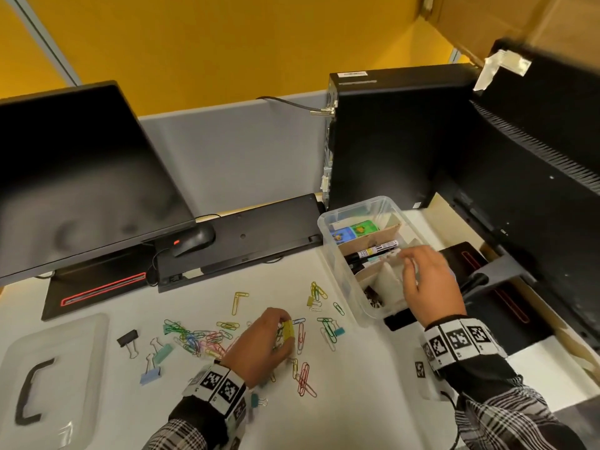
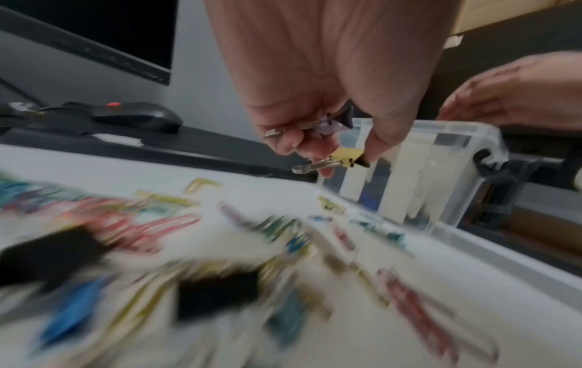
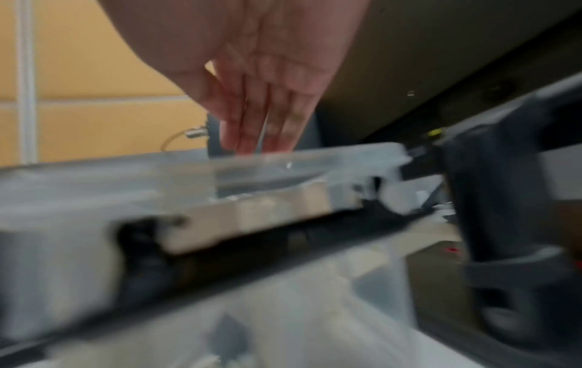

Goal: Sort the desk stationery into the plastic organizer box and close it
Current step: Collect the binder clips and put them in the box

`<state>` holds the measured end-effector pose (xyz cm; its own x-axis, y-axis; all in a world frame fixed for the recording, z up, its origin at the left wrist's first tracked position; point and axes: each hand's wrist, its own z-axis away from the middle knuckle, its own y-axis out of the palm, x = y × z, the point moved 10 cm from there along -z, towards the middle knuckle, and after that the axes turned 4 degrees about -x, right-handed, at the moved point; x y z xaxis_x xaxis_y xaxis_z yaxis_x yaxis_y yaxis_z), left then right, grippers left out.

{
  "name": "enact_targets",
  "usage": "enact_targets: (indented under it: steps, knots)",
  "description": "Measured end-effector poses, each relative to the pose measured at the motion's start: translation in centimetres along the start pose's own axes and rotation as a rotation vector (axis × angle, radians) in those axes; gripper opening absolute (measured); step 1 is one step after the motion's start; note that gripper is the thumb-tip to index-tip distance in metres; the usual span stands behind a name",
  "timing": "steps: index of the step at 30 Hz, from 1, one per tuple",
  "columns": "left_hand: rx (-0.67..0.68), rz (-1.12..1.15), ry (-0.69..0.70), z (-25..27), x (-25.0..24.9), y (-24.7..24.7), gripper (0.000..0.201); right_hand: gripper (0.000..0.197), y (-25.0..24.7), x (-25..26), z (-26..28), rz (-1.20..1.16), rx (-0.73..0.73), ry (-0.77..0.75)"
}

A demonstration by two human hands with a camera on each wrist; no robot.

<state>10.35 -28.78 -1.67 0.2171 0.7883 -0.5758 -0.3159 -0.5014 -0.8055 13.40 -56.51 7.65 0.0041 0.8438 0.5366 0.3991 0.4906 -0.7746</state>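
Left hand (image 1: 259,344) over the paper clips (image 1: 207,339) scattered mid-desk, fingers curled, pinching a yellow binder clip (image 2: 346,157) (a second, purple-black clip tucked in the same grip). Right hand (image 1: 428,280) above the clear organizer box (image 1: 337,274) near the desk's right edge, fingers extended and relaxed, holding nothing. Box lid (image 1: 48,378) lies flat at the desk's near-left corner.
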Motion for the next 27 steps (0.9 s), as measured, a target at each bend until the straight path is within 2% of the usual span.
enact_targets:
  steps: [2, 5, 8, 11, 15, 17, 19, 21, 23, 25, 27]
  knots:
    - [-0.031, -0.007, 0.074, -1.0, -3.2, -0.8, 0.035, 0.03, -0.2, -2.6, 0.1, 0.133, -0.048, 0.067]
    - [-0.055, 0.007, 0.217, -3.0, -9.0, -1.6, 0.036, 0.048, 1.5, -5.5, 0.6, 0.202, 0.023, 0.179]
    - [-0.038, -0.026, 0.295, -5.3, -13.8, -1.3, 0.037, 0.051, 2.4, -6.3, 0.9, 0.143, 0.034, 0.193]
    - [-0.014, -0.181, 0.354, -7.9, -17.5, 0.3, 0.037, 0.048, 2.1, -6.2, 0.7, 0.132, -0.007, 0.168]
    - [0.13, -0.421, 0.321, -10.2, -18.6, 3.8, 0.038, 0.046, 1.9, -6.1, 0.7, 0.125, -0.029, 0.15]
    - [0.18, -0.458, 0.311, -10.6, -18.0, 4.9, 0.04, 0.046, 2.0, -5.9, 0.7, 0.114, -0.027, 0.149]
    - [0.175, -0.418, 0.337, -10.6, -17.8, 4.7, 0.039, 0.048, 1.9, -6.0, 0.7, 0.104, -0.022, 0.155]
    - [0.109, -0.279, 0.431, -9.9, -18.3, 3.3, 0.037, 0.05, 1.5, -5.7, 0.9, 0.135, -0.031, 0.146]
    - [-0.037, -0.137, 0.502, -8.7, -18.2, 0.3, 0.031, 0.053, 0.7, -4.2, 1.1, 0.166, -0.058, 0.077]
    - [-0.204, -0.069, 0.45, -7.8, -15.8, -3.0, 0.025, 0.053, 0.2, -1.5, 1.5, 0.136, -0.065, -0.029]
    - [-0.286, -0.055, 0.299, -7.5, -11.2, -4.8, 0.022, 0.044, 0.2, 2.3, 2.2, 0.115, -0.06, -0.179]
